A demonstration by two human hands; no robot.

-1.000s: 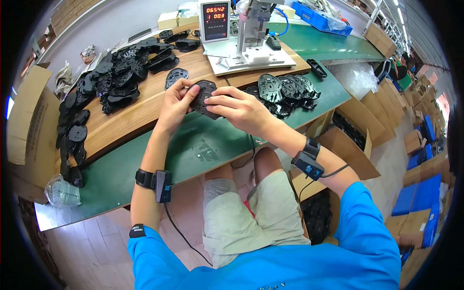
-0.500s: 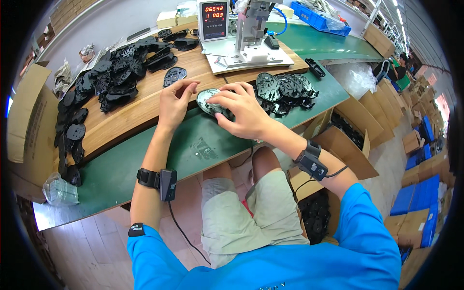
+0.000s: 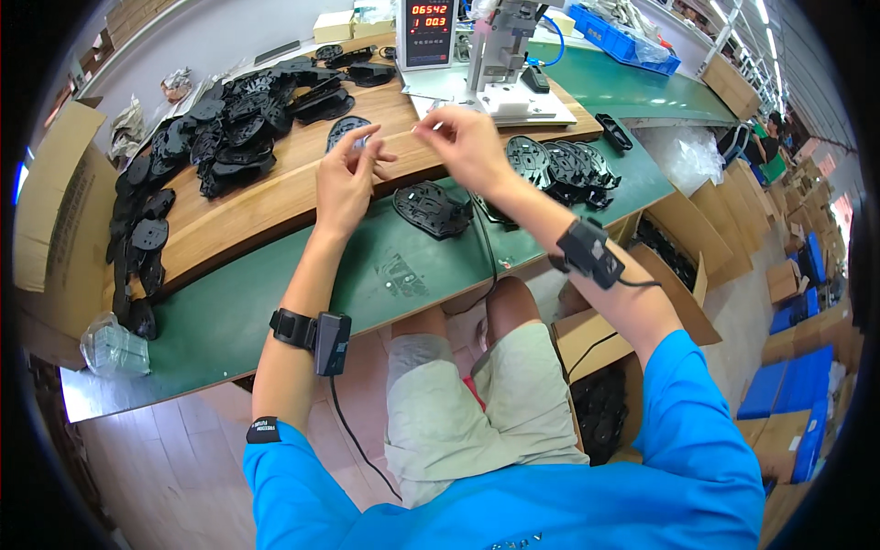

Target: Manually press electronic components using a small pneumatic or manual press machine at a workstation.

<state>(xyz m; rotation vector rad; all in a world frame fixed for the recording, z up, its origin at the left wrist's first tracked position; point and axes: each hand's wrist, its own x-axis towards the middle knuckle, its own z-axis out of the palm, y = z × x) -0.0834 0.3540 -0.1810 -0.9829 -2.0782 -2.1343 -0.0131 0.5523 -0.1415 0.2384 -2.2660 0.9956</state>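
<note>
A black plastic shell (image 3: 433, 209) lies on the green bench top, its ribbed inner side facing up. No hand touches it. Up and left of it, my left hand (image 3: 346, 183) is raised with thumb and index finger close together and the other fingers splayed. My right hand (image 3: 469, 151) hovers above the wooden board, thumb and fingertips pinched, facing the left hand. Whatever is in either pinch is too small to make out. Another black shell (image 3: 345, 130) rests on the board behind my left hand. Several more shells (image 3: 530, 160) overlap beside my right forearm.
A press (image 3: 500, 55) on a white base stands behind, with a digital display box (image 3: 428, 32) beside it. A long heap of black parts (image 3: 243, 128) covers the board's left side. Cardboard boxes (image 3: 683, 243) stand at the right. A cable (image 3: 489, 243) crosses the bench front.
My right hand has let go of the shell and risen up and away from it. The shell now lies on the bench. My left hand has shifted slightly right, its outer fingers spreading.
</note>
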